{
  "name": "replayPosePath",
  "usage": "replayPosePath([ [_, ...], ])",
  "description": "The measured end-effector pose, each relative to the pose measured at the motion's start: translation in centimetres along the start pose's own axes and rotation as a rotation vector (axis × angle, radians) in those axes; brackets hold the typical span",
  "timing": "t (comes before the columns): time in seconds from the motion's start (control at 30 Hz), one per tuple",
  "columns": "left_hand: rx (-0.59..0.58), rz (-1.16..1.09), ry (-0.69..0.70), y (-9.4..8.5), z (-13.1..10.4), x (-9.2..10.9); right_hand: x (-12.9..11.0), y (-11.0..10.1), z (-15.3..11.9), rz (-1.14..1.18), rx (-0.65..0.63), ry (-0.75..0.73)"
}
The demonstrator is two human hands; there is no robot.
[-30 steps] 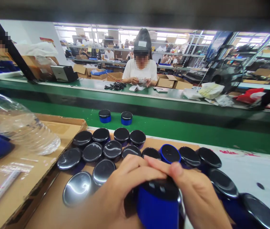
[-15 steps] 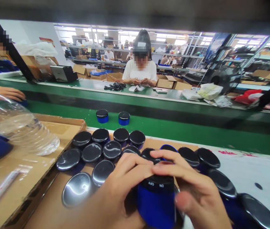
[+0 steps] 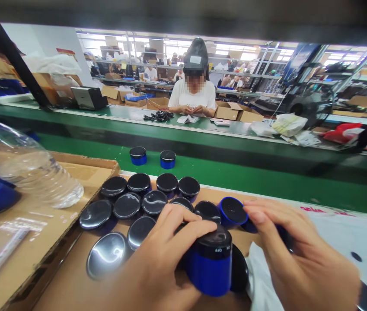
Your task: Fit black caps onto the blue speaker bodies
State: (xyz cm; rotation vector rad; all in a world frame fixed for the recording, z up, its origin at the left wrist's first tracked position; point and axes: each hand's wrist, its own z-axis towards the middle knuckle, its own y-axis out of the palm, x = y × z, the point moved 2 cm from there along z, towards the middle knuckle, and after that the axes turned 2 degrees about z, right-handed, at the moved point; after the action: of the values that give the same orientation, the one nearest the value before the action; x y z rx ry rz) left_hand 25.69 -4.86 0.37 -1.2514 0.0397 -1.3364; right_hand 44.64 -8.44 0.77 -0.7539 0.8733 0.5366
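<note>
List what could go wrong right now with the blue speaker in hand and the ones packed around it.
1. The left hand alone grips the speaker; the right hand is off it, so it might slip onto the speakers below.
2. The right hand hovers over the packed row; a careless sweep could knock or scuff their glossy tops.
3. The water bottle lies on its side on the cardboard tray and could roll toward the row.

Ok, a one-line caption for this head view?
Left hand grips a blue speaker; right hand hovers over black-topped units beside the green conveyor.
</note>
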Motion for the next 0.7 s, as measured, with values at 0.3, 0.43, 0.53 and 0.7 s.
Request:
replayPosePath([
  [0.3, 0.024, 0.081, 0.078, 0.4, -0.4, -0.5, 1.9, 2.3, -1.2, 0.060, -0.437, -0.208],
  [0.43, 0.036, 0.130, 0.146, 0.8, -0.6, -0.7, 1.7, 2.7, -1.3, 0.032, -0.442, -0.296],
  [0.53, 0.031, 0.071, 0.112, 0.7, -0.4, -0.6, 1.2, 1.7, -0.9, 0.068, -0.313, -0.293],
  [0.7, -0.027, -0.125, 0.011, -0.1, 0.1, 0.0, 0.1, 1.1, -0.7, 0.157, -0.506, -0.295],
])
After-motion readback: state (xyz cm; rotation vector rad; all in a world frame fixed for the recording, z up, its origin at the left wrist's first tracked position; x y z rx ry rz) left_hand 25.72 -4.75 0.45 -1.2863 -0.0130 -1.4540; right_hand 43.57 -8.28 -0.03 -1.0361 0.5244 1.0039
